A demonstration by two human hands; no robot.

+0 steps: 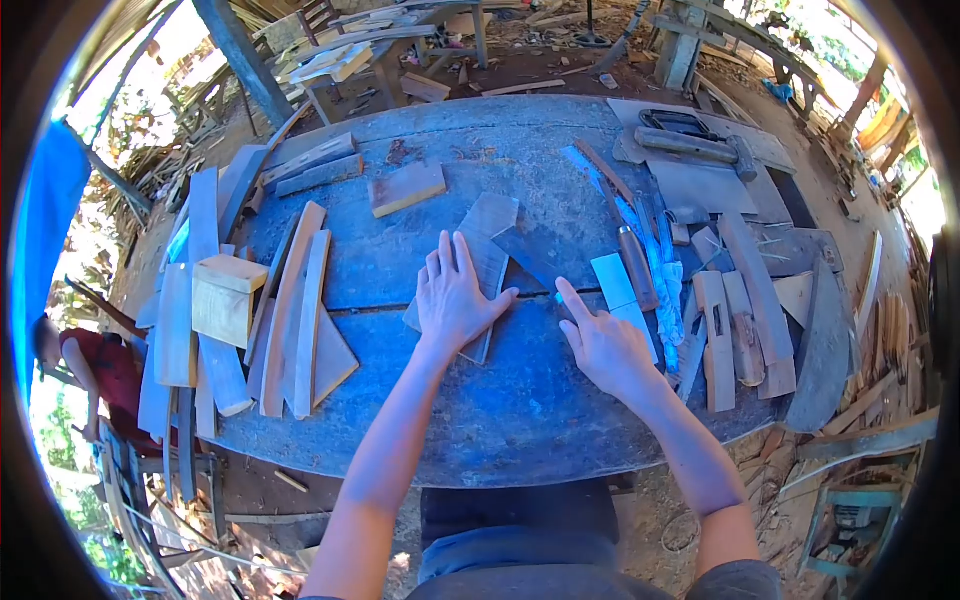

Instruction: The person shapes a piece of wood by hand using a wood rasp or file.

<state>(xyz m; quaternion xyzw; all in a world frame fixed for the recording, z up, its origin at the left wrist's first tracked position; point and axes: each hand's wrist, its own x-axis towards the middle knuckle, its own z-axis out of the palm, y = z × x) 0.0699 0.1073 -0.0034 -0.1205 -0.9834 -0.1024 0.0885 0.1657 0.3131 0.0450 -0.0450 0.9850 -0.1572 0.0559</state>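
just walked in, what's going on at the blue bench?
A person is at a blue workbench strewn with wood offcuts. Their left hand lies flat, fingers spread, on a grey wooden slat at the middle. The right hand sits just beside it, index finger stretched toward the slat's edge; whether it holds anything is unclear. A wooden-handled chisel lies to the right.

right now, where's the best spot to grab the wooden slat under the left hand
Take the wooden slat by its far end, which is bare beyond the left hand. It lies flat on the blue workbench, thin and narrow, so pinch across its width at the long edges, coming from above. The flat left hand covers its middle.
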